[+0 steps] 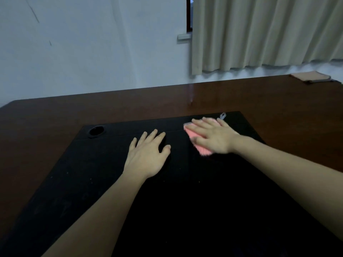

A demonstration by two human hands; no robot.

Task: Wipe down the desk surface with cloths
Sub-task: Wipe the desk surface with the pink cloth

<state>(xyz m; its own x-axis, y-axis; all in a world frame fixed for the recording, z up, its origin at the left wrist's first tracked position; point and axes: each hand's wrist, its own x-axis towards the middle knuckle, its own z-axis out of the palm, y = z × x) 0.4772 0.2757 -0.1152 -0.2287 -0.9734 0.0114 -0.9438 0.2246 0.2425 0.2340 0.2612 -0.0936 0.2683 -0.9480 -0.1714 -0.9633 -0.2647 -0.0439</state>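
Head view shows one pink cloth [199, 143] lying flat on the black desk surface [185, 201], toward its far right part, with a small grey tag or loop [222, 115] sticking out at the cloth's far end. One right hand [213, 136] lies palm down on top of this cloth, fingers straight and spread, pressing it against the desk; the hand and cloth are slightly blurred. One left hand [148, 154] rests flat on the bare black surface just to the left of the cloth, fingers also straight and a little apart, holding nothing. The two hands are near each other but not touching, and both bare forearms reach in from the near edge. One round hole [96, 131] is set in the desk's far left corner. The black desk stands against or on one larger brown wooden table [278, 101], which stretches behind and to both sides. At the far right of that brown table lies a second cloth [311, 77], pinkish and folded, well apart from the hands. Behind the table are a pale wall [92, 52] and one beige curtain [259, 34] hanging over a window, with a dark strip of window frame [188, 14] showing at its left edge.
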